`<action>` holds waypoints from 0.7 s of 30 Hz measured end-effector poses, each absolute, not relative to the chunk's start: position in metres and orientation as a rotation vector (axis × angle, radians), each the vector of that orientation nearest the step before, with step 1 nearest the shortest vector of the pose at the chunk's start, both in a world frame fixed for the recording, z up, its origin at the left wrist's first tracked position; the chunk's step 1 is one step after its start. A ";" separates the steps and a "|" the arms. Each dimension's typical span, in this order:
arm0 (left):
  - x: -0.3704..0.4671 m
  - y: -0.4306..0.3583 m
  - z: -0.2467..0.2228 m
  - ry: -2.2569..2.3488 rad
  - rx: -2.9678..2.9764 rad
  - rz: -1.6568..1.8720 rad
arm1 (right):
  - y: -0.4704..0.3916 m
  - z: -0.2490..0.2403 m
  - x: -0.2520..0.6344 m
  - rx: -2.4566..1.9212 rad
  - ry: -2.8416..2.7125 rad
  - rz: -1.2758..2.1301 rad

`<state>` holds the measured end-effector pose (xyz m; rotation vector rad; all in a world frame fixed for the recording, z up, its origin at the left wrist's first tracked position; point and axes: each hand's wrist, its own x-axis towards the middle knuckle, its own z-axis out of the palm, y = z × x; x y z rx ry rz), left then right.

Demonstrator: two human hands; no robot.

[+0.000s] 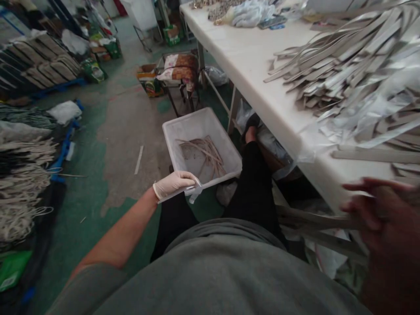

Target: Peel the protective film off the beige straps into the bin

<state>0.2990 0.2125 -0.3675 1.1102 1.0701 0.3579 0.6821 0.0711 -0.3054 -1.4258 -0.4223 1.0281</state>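
My left hand (173,183), in a thin white glove, is closed at the near left corner of a white plastic bin (168,131). A narrow pale strip (170,197) runs beneath the fingers, and a bit of clear film (196,194) hangs by the fingertips. Several thin beige strips (210,151) lie loose in the bin. On the right, my right hand (377,205) is bare and smeared by motion beside the table edge. Greyish straps (315,218) extend leftward from near it; whether it grips them cannot be made out.
A white table (249,65) carries a heap of grey-beige straps (344,65) with plastic film. Beyond the bin stands a stool (180,65) with a patterned cushion, beside a cardboard box (149,81). Bundled cords (26,188) lie on a blue pallet to the left.
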 end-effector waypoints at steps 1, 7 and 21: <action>0.304 0.215 -0.362 1.024 1.197 0.294 | 0.078 -0.308 0.668 -1.484 -0.621 1.020; 0.333 0.233 -0.323 0.818 1.457 -0.109 | 0.154 -0.353 0.567 -1.167 -1.023 1.680; 0.316 0.288 -0.293 1.166 1.839 0.224 | 0.172 -0.396 0.558 -1.013 -1.356 1.978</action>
